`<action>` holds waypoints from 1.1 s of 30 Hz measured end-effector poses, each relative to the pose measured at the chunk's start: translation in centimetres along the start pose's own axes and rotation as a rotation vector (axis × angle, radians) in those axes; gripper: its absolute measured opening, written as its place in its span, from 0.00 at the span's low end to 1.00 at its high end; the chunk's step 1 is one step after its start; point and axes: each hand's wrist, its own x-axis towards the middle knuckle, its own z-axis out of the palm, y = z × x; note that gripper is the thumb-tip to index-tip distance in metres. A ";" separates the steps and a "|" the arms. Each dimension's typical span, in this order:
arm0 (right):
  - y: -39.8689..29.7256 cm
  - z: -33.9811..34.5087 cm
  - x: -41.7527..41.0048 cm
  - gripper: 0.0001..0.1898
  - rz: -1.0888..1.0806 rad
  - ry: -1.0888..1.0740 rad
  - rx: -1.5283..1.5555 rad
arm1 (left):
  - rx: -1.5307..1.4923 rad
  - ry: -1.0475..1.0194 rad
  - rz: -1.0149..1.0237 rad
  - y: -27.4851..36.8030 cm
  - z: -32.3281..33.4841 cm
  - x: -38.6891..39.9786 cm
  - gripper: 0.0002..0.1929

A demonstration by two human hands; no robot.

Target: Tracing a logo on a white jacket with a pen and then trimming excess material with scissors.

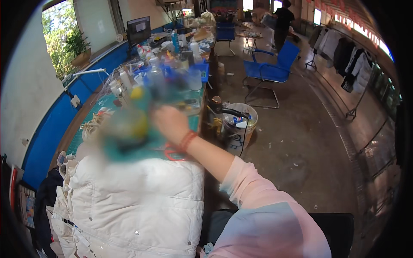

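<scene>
My right hand [171, 122], with a red bracelet at its wrist, reaches forward over a green cutting mat [193, 124]. Its fingers are blurred, and I cannot tell whether they hold anything. Red-handled scissors [174, 154] lie under the wrist, partly hidden. Just beyond the hand is a clear shallow tray [192, 108]. To its left, a smeared patch of yellow and green [137, 124] is too blurred to name. A white padded jacket [138, 200] with metal snaps spreads over the near tabletop. My left hand is out of view.
Bottles [156, 75], a translucent cup [195, 80] and a blue bin [202, 69] crowd the far bench. Coiled cord [93, 124] lies left. Right of the bench stand a bucket [250, 129] with a hair dryer [226, 109] and a blue chair [271, 64]. A person [284, 22] stands far back.
</scene>
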 end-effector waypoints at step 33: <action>-29.5 3.2 -8.9 0.20 -0.847 -0.497 0.721 | -0.639 -0.277 -0.244 1.3 -3.5 11.8 0.11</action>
